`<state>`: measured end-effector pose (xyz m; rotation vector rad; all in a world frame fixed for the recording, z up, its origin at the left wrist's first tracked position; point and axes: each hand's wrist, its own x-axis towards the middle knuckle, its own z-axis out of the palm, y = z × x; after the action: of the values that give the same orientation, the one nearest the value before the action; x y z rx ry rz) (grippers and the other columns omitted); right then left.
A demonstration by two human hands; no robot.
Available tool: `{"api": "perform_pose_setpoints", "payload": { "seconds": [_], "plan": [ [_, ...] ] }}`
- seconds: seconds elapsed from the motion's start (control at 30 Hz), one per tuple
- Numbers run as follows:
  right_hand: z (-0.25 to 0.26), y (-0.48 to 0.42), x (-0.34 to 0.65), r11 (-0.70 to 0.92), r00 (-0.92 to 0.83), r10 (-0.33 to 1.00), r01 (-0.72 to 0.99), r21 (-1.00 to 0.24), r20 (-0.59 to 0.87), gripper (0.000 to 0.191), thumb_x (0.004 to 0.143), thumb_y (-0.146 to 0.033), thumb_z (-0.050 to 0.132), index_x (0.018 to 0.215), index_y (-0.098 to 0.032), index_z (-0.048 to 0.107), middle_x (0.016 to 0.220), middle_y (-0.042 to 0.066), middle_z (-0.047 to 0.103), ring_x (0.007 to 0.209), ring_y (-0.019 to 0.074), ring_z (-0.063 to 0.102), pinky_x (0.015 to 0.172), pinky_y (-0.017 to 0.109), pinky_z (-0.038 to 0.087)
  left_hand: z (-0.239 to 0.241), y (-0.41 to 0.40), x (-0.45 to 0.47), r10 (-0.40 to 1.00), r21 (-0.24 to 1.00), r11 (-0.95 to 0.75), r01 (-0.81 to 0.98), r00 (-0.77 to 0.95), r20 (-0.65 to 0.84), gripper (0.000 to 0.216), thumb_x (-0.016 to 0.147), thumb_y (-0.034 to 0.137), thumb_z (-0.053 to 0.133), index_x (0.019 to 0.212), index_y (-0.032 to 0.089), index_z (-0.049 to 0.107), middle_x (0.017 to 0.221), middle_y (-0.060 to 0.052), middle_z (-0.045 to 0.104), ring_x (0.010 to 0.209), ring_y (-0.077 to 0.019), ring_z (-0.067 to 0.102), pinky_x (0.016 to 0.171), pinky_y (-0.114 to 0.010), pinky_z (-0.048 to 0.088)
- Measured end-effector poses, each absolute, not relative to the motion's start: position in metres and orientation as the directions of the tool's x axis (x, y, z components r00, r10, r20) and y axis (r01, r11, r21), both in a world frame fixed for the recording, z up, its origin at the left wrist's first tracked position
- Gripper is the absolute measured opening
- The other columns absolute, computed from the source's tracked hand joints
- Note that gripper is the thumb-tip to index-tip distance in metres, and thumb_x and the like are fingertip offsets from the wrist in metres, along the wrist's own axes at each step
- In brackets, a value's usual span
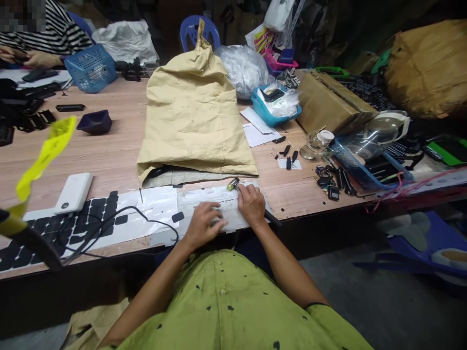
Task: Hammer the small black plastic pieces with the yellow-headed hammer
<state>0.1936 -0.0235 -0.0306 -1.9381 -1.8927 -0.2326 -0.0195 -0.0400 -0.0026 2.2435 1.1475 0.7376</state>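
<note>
In the head view my right hand (251, 204) is closed around a small hammer (232, 184). The hammer's metal-and-yellow head sticks out past my fingers, and its black handle shows below my wrist. To the left, my left hand (205, 223) hovers over or rests on a whitish work board (233, 221) at the table's front edge. Its fingers are curved and apart, slightly blurred, with nothing visible in them. A thin dark line or strip runs on the board between the hands. Behind them lies a large tan cloth bag (199, 116), its dark opening facing me.
At left are a sheet of black adhesive pads (105, 209), a white power bank (74, 193), a black cable (134, 208) and a yellow tape strip (44, 155). Right of the bag are small black parts (289, 162), a glass jar (316, 145) and a blue basket (383, 182). A co-worker sits far left.
</note>
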Motion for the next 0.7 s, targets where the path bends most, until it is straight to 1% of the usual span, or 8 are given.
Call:
{"api": "perform_pose_setpoints", "payload": {
  "seconds": [0.07,0.13,0.23,0.3,0.4,0.5,0.63,0.7],
  "plan": [
    [-0.032,-0.023,0.194,0.02,0.055,0.908,0.984,-0.175,0.414,0.03,0.097,-0.018,0.05,0.118,-0.023,0.071,0.093,0.008,0.061,0.089,0.024,0.049,0.073,0.033,0.035,0.004,-0.008,-0.028,0.948,0.686,-0.317,0.655,0.244,0.205,0.019,0.092,0.038,0.063,0.089,0.022,0.073,0.101,-0.008,0.071,0.1,-0.0249,0.064,0.092,-0.042,0.053],
    [-0.033,-0.023,0.194,0.025,0.051,0.904,0.985,-0.171,0.425,0.03,0.096,-0.018,0.05,0.118,-0.023,0.071,0.093,0.008,0.061,0.088,0.0239,0.049,0.073,0.033,0.035,0.011,0.027,-0.042,0.99,0.692,-0.083,0.717,-0.019,0.139,0.02,0.091,0.036,0.061,0.098,0.021,0.072,0.103,-0.008,0.069,0.101,-0.0265,0.063,0.092,-0.044,0.054],
    [-0.035,-0.022,0.194,0.03,0.046,0.901,0.985,-0.168,0.431,0.03,0.096,-0.018,0.05,0.117,-0.022,0.071,0.092,0.008,0.061,0.088,0.0239,0.049,0.074,0.033,0.035,0.018,0.068,-0.063,0.932,0.616,0.217,0.757,-0.348,0.101,0.028,0.087,0.026,0.06,0.111,0.017,0.07,0.116,-0.015,0.066,0.115,-0.034,0.058,0.1,-0.051,0.05],
    [-0.035,-0.022,0.193,0.029,0.045,0.903,0.986,-0.166,0.427,0.03,0.096,-0.018,0.05,0.117,-0.022,0.07,0.093,0.009,0.061,0.088,0.024,0.049,0.074,0.033,0.035,0.02,0.085,-0.073,0.878,0.563,0.325,0.759,-0.463,0.117,0.03,0.084,0.02,0.059,0.112,0.017,0.069,0.125,-0.018,0.063,0.124,-0.0383,0.053,0.103,-0.056,0.047],
    [-0.034,-0.022,0.192,0.022,0.045,0.908,0.988,-0.155,0.416,0.03,0.096,-0.018,0.049,0.118,-0.022,0.07,0.093,0.009,0.06,0.089,0.0243,0.048,0.074,0.033,0.035,0.019,0.097,-0.084,0.854,0.504,0.383,0.774,-0.504,0.127,0.03,0.08,0.015,0.059,0.108,0.016,0.07,0.129,-0.02,0.062,0.128,-0.0415,0.05,0.103,-0.061,0.046],
    [-0.032,-0.022,0.19,0.015,0.043,0.917,0.99,-0.14,0.397,0.031,0.097,-0.018,0.048,0.119,-0.022,0.07,0.094,0.009,0.06,0.089,0.0246,0.048,0.075,0.033,0.036,0.016,0.101,-0.093,0.852,0.489,0.404,0.773,-0.512,0.107,0.03,0.076,0.012,0.06,0.103,0.014,0.072,0.119,-0.021,0.066,0.123,-0.0424,0.053,0.101,-0.061,0.048],
    [-0.031,-0.022,0.188,0.002,0.048,0.924,0.992,-0.13,0.379,0.03,0.097,-0.019,0.048,0.118,-0.022,0.07,0.096,0.01,0.06,0.09,0.0247,0.048,0.075,0.033,0.035,0.014,0.093,-0.097,0.867,0.459,0.421,0.782,-0.496,0.048,0.03,0.077,0.016,0.064,0.104,0.014,0.076,0.109,-0.02,0.069,0.112,-0.0414,0.061,0.097,-0.057,0.05],
    [-0.03,-0.021,0.187,-0.001,0.051,0.924,0.992,-0.129,0.379,0.029,0.098,-0.019,0.048,0.117,-0.022,0.071,0.096,0.009,0.061,0.09,0.0246,0.048,0.074,0.033,0.035,0.016,0.082,-0.088,0.907,0.439,0.364,0.821,-0.419,0.031,0.031,0.079,0.021,0.066,0.107,0.015,0.077,0.109,-0.018,0.07,0.109,-0.0399,0.062,0.096,-0.055,0.051]
  ]
}}
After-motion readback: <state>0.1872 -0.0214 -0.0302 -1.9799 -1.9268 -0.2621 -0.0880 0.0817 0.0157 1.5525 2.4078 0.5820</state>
